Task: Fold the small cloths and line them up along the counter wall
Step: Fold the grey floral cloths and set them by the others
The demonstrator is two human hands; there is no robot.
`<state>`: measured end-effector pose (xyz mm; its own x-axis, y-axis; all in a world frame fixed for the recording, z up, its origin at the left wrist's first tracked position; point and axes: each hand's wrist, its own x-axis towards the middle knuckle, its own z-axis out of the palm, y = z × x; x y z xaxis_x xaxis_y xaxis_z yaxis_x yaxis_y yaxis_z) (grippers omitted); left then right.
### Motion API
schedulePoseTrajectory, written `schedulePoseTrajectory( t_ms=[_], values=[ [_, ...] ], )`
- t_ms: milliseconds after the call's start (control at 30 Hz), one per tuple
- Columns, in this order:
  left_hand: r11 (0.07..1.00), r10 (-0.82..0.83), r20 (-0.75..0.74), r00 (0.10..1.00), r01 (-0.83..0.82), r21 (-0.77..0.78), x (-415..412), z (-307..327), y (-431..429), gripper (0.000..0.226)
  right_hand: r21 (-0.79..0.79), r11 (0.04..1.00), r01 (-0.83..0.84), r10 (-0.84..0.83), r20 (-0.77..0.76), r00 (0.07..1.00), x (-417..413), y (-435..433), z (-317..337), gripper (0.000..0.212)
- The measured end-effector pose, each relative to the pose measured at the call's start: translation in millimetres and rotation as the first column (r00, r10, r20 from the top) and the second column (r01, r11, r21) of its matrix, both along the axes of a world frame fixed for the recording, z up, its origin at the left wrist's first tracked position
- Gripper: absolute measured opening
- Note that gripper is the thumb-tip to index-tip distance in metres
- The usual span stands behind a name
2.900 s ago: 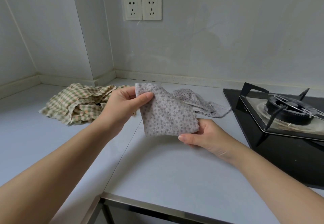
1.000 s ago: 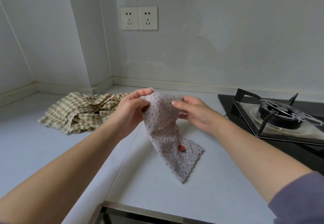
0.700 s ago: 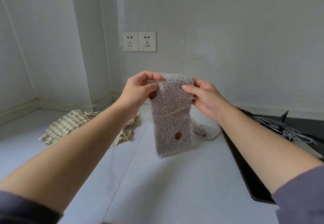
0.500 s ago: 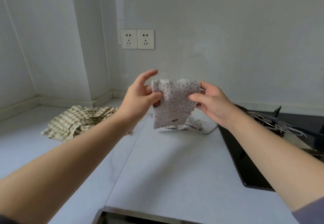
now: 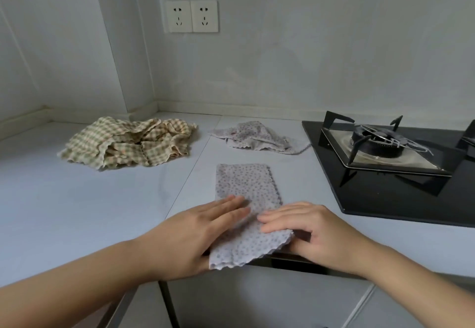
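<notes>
A grey dotted cloth point(image 5: 245, 186) lies folded into a long strip on the counter, its near end hanging slightly over the front edge. My left hand point(image 5: 203, 230) rests flat on its near left part, fingers together. My right hand point(image 5: 305, 227) lies on its near right edge, fingers bent, thumb side under the cloth's corner. A second grey dotted cloth point(image 5: 257, 136) lies crumpled further back. A heap of green-and-tan checked cloths point(image 5: 128, 145) sits to the left near the wall corner.
A black gas hob point(image 5: 390, 171) with a burner and pan support fills the counter's right side. The pale counter point(image 5: 90, 199) has a seam running from the front edge toward the back wall. Two wall sockets point(image 5: 191, 16) sit above the counter. Cabinet fronts show below the counter edge.
The dotted cloth was held up in the air between both hands; it now lies flat on the counter as a long strip, with both hands pressing on its near end.
</notes>
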<state>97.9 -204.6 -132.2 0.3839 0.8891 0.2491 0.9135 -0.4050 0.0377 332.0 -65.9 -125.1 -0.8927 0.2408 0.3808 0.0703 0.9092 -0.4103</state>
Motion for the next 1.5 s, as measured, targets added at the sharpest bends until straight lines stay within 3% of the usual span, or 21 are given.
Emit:
schedulePoseTrajectory(
  t_ms=[33,100,167,267,400,467,567,633,700,767,867,1067,1200,1333,1433,1500],
  values=[
    [0.999,0.025,-0.081,0.996,-0.023,0.029,0,-5,-1,0.074,0.087,0.996,-0.008,0.008,0.000,1.000,1,0,-1,0.048],
    [0.993,0.047,-0.179,0.983,-0.026,0.118,2,-8,-3,0.074,0.185,0.982,-0.023,-0.003,0.139,0.990,1,0,0,0.069],
    [0.993,0.042,-0.152,0.987,-0.025,0.112,4,-8,-3,0.071,0.235,0.971,-0.044,-0.042,0.348,0.937,-2,-1,1,0.087],
    [0.994,0.076,-0.162,0.984,-0.062,0.089,1,-9,-1,0.073,0.317,0.946,-0.071,-0.095,0.479,0.873,-6,-8,2,0.093],
    [0.993,0.059,-0.233,0.971,-0.034,0.113,-1,-9,-3,0.067,0.388,0.919,-0.076,-0.146,0.511,0.847,-6,-13,-3,0.089],
    [0.993,0.028,-0.194,0.981,-0.004,0.122,0,-2,-5,0.060,0.350,0.935,-0.063,-0.124,0.487,0.865,-3,-14,-4,0.080],
    [0.997,0.072,0.107,0.992,-0.076,0.035,2,10,-4,0.043,-0.039,0.998,0.054,-0.040,0.286,0.957,-4,-17,4,0.052],
    [0.966,0.258,0.381,0.888,-0.238,-0.097,7,22,5,0.043,-0.343,0.917,0.202,-0.180,0.095,0.979,-11,-16,17,0.009],
    [0.871,0.481,0.535,0.694,-0.447,-0.203,11,31,22,0.050,-0.446,0.798,0.404,-0.412,0.085,0.907,-25,-5,27,0.033],
    [0.769,0.614,0.609,0.502,-0.555,-0.318,10,36,42,0.046,-0.470,0.707,0.529,-0.531,0.142,0.835,-41,8,33,0.042],
    [0.675,0.710,0.582,0.397,-0.618,-0.402,8,40,68,0.036,-0.372,0.644,0.669,-0.617,0.265,0.741,-66,24,33,0.038],
    [0.572,0.802,0.410,0.433,-0.755,-0.320,16,34,80,0.036,0.050,0.607,0.793,-0.770,0.281,0.572,-85,14,30,0.029],
    [0.529,0.826,0.284,0.487,-0.843,-0.093,35,28,79,0.015,0.202,0.573,0.794,-0.811,0.274,0.516,-88,8,30,0.027],
    [0.558,0.822,0.077,0.565,-0.824,0.097,47,23,73,0.006,0.298,0.550,0.780,-0.832,0.271,0.484,-90,7,27,0.027],
    [0.540,0.820,0.078,0.567,-0.812,0.222,40,14,71,0.011,0.336,0.553,0.763,-0.833,0.228,0.504,-88,7,25,0.040],
    [0.587,0.758,0.058,0.650,-0.718,0.374,32,13,70,0.027,0.398,0.614,0.682,-0.767,0.098,0.634,-80,8,25,0.046]
  ],
)
